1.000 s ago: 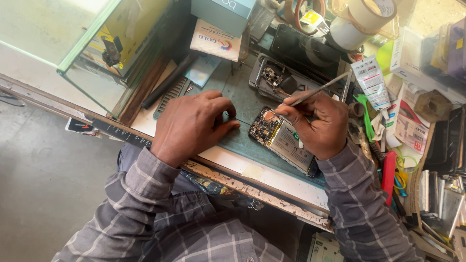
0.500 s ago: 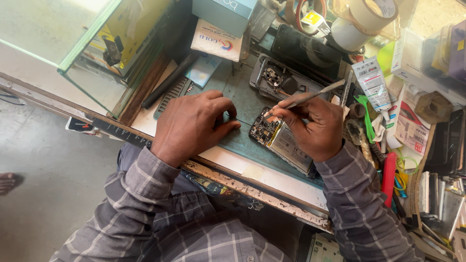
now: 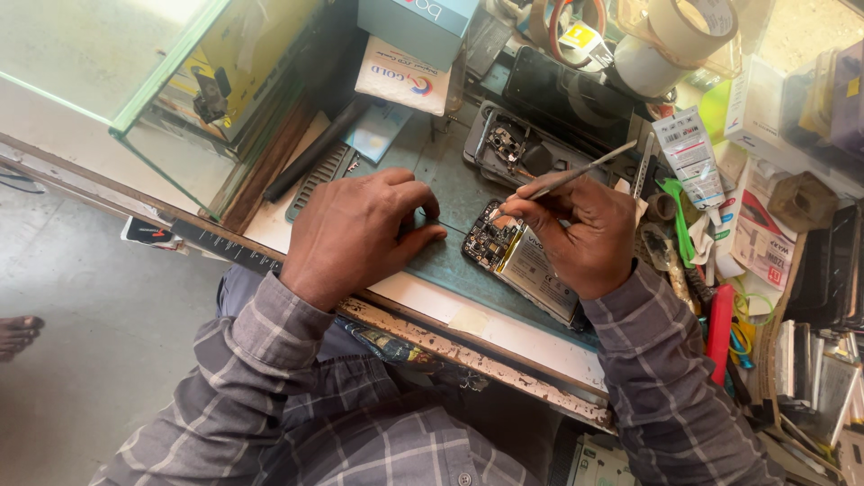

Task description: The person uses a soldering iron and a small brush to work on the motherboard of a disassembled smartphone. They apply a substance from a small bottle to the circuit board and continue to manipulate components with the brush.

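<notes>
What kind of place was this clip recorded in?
Most likely a small phone repair stall: an opened phone under the right hand holding tweezers, a second opened phone, tape rolls crowding the counter.

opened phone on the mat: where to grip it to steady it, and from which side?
Probably grip the opened phone by its long edges at the battery half, coming from the near-left side. The right hand works tweezers on the exposed board at the upper end, so that end is occupied. The left hand rests on the green mat, beside it, apart.
</notes>
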